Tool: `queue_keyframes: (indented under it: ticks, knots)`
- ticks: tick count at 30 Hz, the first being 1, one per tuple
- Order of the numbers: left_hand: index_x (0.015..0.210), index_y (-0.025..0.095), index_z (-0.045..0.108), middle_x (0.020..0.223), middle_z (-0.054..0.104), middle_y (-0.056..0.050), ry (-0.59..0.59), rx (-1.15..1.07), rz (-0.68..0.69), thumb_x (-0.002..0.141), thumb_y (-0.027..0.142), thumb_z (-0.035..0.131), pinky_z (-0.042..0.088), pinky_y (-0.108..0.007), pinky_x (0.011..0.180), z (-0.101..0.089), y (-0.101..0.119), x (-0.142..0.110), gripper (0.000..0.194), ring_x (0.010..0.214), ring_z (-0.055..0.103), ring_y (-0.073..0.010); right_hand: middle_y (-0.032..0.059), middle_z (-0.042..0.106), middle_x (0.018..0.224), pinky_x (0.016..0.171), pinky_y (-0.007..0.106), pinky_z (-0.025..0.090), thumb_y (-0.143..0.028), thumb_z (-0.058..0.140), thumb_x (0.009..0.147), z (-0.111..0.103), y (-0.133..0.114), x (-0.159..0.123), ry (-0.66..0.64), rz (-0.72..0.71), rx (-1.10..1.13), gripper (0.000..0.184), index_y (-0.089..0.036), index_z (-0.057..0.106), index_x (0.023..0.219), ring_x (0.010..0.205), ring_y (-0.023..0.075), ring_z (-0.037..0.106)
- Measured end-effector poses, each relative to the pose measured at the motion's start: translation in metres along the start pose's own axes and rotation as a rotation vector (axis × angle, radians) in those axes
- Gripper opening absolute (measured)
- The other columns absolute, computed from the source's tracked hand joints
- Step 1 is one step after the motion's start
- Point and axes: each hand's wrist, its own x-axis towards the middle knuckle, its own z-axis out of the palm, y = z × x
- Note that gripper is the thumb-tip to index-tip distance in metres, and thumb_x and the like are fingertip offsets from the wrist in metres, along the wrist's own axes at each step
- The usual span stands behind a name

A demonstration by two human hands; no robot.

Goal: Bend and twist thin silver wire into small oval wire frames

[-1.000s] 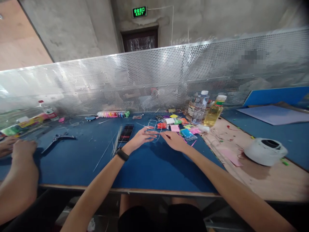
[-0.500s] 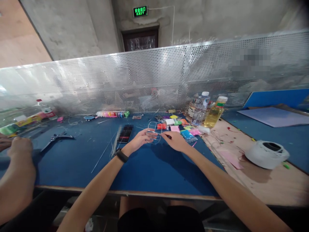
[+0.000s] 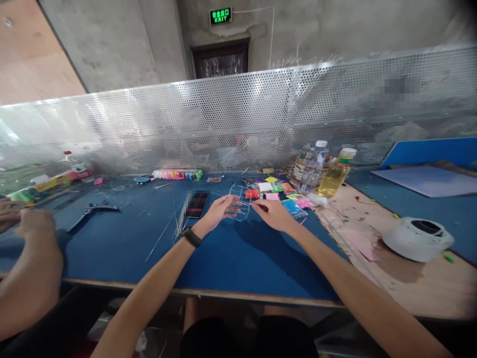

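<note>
Above the blue tabletop (image 3: 223,263), a thin silvery wire frame (image 3: 245,216) with rounded corners and crossing wires is held between my two hands. My left hand (image 3: 223,209), with a dark band on its wrist, grips the frame's left side, fingers reaching behind it. At the frame's right side, my right hand (image 3: 274,214) pinches the wire between thumb and fingers; a small dark item shows in its palm, too hidden to name. A black phone (image 3: 197,204) and several loose straight wires (image 3: 164,231) lie left of my left hand.
Colourful packets (image 3: 294,208) lie behind my right hand. A clear bottle (image 3: 311,166) and a yellow-liquid bottle (image 3: 335,174) stand back right, a white roundish object (image 3: 402,243) nearer. Pliers (image 3: 87,214) and a co-worker's hand (image 3: 35,221) are at left. A perforated metal screen (image 3: 223,119) borders the back.
The view has shifted slightly, so the whole scene sits a little further right. My left-hand fingers have shifted a little on the wire frame; both hands still hold it.
</note>
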Motion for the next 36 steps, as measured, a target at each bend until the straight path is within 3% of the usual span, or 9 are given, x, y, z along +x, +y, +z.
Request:
queue_keyframes:
  ticks: [3,6,10,17,23,30,36]
  knots:
    - [0.114,0.017,0.063,0.112,0.068,-0.014,0.008,-0.037,0.008,0.089,0.049,0.056,0.056,-0.033,0.074,0.002,0.003,-0.002,0.041,0.087,0.068,-0.0200,0.0057,0.074,0.094,0.064,0.030,0.043,-0.045,0.042,0.096,-0.002,0.000,0.001,0.043,-0.015,-0.008,0.037,-0.024,0.072,0.102,0.077,0.0210,0.064]
    - [0.111,0.017,0.062,0.108,0.069,-0.013,0.038,-0.078,0.018,0.089,0.049,0.057,0.056,-0.032,0.071,0.003,0.007,-0.003,0.040,0.083,0.068,-0.0192,0.0066,0.072,0.085,0.063,0.031,0.041,-0.047,0.044,0.094,-0.008,0.003,0.002,0.075,-0.024,-0.008,0.037,-0.023,0.072,0.101,0.071,0.0202,0.062]
    - [0.108,0.017,0.061,0.106,0.069,-0.012,0.084,-0.101,0.038,0.089,0.050,0.057,0.055,-0.031,0.068,0.002,0.011,-0.004,0.039,0.079,0.067,-0.0181,0.0026,0.063,0.064,0.056,0.030,0.035,-0.052,0.046,0.092,-0.018,0.016,0.002,0.061,0.004,0.009,0.040,-0.021,0.071,0.088,0.056,0.0162,0.052]
    - [0.108,0.017,0.061,0.109,0.068,-0.012,0.076,-0.100,0.057,0.088,0.049,0.059,0.056,-0.032,0.070,0.001,0.009,-0.003,0.038,0.081,0.067,-0.0180,-0.0011,0.048,0.055,0.051,0.027,0.028,-0.058,0.049,0.090,-0.027,0.028,0.002,0.042,0.055,0.148,0.047,-0.019,0.058,0.064,0.052,0.0128,0.041]
    - [0.110,0.018,0.061,0.109,0.068,-0.012,0.069,-0.054,0.050,0.082,0.043,0.068,0.056,-0.032,0.071,0.004,0.004,-0.002,0.038,0.082,0.068,-0.0168,-0.0020,0.045,0.055,0.052,0.027,0.027,-0.056,0.048,0.091,-0.022,0.014,0.001,0.087,0.001,0.159,0.047,-0.019,0.052,0.062,0.053,0.0119,0.039]
    - [0.110,0.016,0.066,0.112,0.068,-0.012,0.105,-0.085,0.023,0.079,0.040,0.072,0.056,-0.029,0.072,0.006,0.005,-0.004,0.039,0.083,0.067,-0.0150,0.0002,0.055,0.059,0.054,0.028,0.031,-0.057,0.048,0.091,-0.019,0.015,0.002,0.154,0.033,0.178,0.046,-0.018,0.061,0.069,0.055,0.0139,0.046]
    - [0.103,0.016,0.068,0.105,0.068,-0.010,0.132,-0.115,0.036,0.076,0.040,0.075,0.056,-0.029,0.069,0.005,0.004,-0.002,0.037,0.078,0.066,-0.0138,0.0002,0.054,0.060,0.054,0.028,0.031,-0.057,0.047,0.091,-0.018,0.010,0.002,0.178,0.022,0.219,0.046,-0.019,0.062,0.072,0.055,0.0137,0.046]
